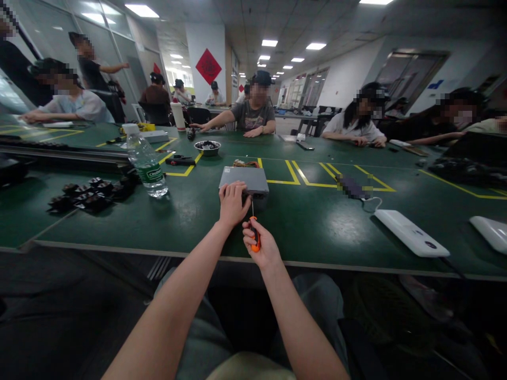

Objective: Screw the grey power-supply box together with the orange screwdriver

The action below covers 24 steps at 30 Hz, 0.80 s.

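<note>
A grey metal box (247, 178) with a bundle of coloured wires (244, 164) at its back sits on the green table (317, 232). My left hand (233, 203) rests on the box's top and front edge, fingers stretched over it and slightly spread. Wrapped round an orange and black screwdriver (255, 237) is my right hand (261, 244), just in front of the box. The screwdriver's shaft points away from me and its tip reaches the front face of the box; the exact contact point is too small to tell.
A water bottle (147, 163) and black parts (93, 194) stand left. Beyond are a metal bowl (207, 148) and black-handled tool (180, 161). A phone (352, 186) and white device (412, 232) lie right. A person (255, 113) sits opposite; others sit around.
</note>
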Each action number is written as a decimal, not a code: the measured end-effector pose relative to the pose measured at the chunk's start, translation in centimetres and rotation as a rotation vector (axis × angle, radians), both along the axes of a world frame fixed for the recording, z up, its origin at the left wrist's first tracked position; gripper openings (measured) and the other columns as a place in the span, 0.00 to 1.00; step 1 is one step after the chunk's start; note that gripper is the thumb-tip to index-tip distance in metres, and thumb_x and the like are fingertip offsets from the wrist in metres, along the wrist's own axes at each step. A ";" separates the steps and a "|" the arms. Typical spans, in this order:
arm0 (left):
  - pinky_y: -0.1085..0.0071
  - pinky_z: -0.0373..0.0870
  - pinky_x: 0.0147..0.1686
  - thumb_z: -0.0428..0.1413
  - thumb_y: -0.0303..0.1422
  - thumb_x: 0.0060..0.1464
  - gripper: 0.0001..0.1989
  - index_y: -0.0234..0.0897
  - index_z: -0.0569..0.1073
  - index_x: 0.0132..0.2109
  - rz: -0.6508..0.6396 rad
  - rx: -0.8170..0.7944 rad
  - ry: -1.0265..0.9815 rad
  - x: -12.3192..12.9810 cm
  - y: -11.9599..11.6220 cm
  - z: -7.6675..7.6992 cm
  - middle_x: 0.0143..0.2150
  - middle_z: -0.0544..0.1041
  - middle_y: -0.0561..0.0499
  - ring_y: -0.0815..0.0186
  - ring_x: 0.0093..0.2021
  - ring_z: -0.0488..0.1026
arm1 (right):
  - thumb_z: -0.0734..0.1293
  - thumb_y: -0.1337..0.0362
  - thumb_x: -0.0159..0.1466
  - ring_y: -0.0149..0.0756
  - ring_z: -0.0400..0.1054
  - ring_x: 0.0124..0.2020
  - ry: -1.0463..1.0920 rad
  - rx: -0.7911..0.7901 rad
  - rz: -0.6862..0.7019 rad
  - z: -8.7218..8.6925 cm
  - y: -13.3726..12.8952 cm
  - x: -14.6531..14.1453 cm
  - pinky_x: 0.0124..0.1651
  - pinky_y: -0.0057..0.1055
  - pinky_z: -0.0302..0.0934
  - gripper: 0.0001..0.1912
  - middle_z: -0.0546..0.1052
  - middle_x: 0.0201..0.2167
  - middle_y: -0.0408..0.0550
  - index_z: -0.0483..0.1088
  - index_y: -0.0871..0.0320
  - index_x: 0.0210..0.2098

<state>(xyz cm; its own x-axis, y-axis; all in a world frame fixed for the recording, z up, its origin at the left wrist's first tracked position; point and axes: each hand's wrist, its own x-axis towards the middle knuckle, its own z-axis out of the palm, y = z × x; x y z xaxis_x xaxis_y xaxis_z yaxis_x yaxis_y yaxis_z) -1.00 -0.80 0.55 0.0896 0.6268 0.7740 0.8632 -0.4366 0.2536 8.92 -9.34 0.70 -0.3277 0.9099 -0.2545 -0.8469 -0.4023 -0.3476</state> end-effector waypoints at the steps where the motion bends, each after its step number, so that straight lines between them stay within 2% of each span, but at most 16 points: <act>1: 0.58 0.46 0.58 0.49 0.34 0.54 0.12 0.39 0.64 0.47 -0.004 0.000 -0.002 0.0 0.0 0.0 0.52 0.70 0.46 0.60 0.55 0.62 | 0.55 0.70 0.65 0.18 0.54 0.16 0.015 0.002 0.007 0.0 0.0 0.1 0.13 0.11 0.49 0.11 0.68 0.22 0.43 0.64 0.62 0.28; 4: 0.59 0.46 0.59 0.49 0.33 0.54 0.12 0.39 0.64 0.47 -0.013 -0.005 -0.007 -0.1 0.0 0.0 0.52 0.70 0.46 0.60 0.56 0.62 | 0.53 0.65 0.67 0.18 0.55 0.17 0.070 0.002 0.064 0.0 -0.1 0.4 0.16 0.12 0.54 0.14 0.68 0.23 0.43 0.65 0.63 0.30; 7: 0.59 0.46 0.59 0.50 0.34 0.54 0.12 0.39 0.64 0.46 -0.011 -0.006 -0.009 -0.1 0.1 0.0 0.52 0.70 0.47 0.60 0.56 0.62 | 0.50 0.62 0.68 0.19 0.56 0.17 0.073 0.018 0.112 0.1 -0.1 0.5 0.15 0.13 0.54 0.18 0.67 0.22 0.44 0.67 0.64 0.34; 10: 0.59 0.46 0.59 0.50 0.34 0.54 0.12 0.40 0.64 0.46 -0.009 -0.012 -0.011 -0.1 0.1 0.0 0.52 0.70 0.47 0.60 0.56 0.62 | 0.50 0.61 0.68 0.19 0.54 0.15 0.054 0.053 0.099 0.0 -0.1 0.3 0.12 0.12 0.50 0.19 0.67 0.22 0.44 0.67 0.65 0.35; 15: 0.58 0.46 0.59 0.50 0.33 0.54 0.12 0.40 0.64 0.47 -0.013 -0.021 -0.020 0.0 -0.1 0.1 0.52 0.70 0.46 0.59 0.56 0.62 | 0.55 0.66 0.66 0.18 0.55 0.16 0.038 0.000 0.044 -0.1 -0.1 0.1 0.12 0.11 0.49 0.13 0.67 0.23 0.44 0.64 0.62 0.28; 20: 0.59 0.46 0.59 0.50 0.33 0.54 0.12 0.39 0.64 0.47 -0.015 -0.012 -0.021 0.0 0.0 0.0 0.52 0.70 0.46 0.60 0.56 0.62 | 0.50 0.63 0.68 0.19 0.56 0.17 0.090 0.006 0.096 0.2 -0.3 0.4 0.15 0.12 0.54 0.18 0.66 0.22 0.43 0.66 0.64 0.32; 24: 0.59 0.46 0.59 0.50 0.33 0.54 0.13 0.40 0.64 0.47 -0.016 -0.010 -0.021 -0.1 0.1 0.0 0.51 0.70 0.47 0.60 0.56 0.62 | 0.49 0.63 0.68 0.19 0.56 0.16 0.064 0.039 0.101 0.2 -0.3 0.3 0.14 0.12 0.53 0.19 0.66 0.22 0.43 0.67 0.65 0.36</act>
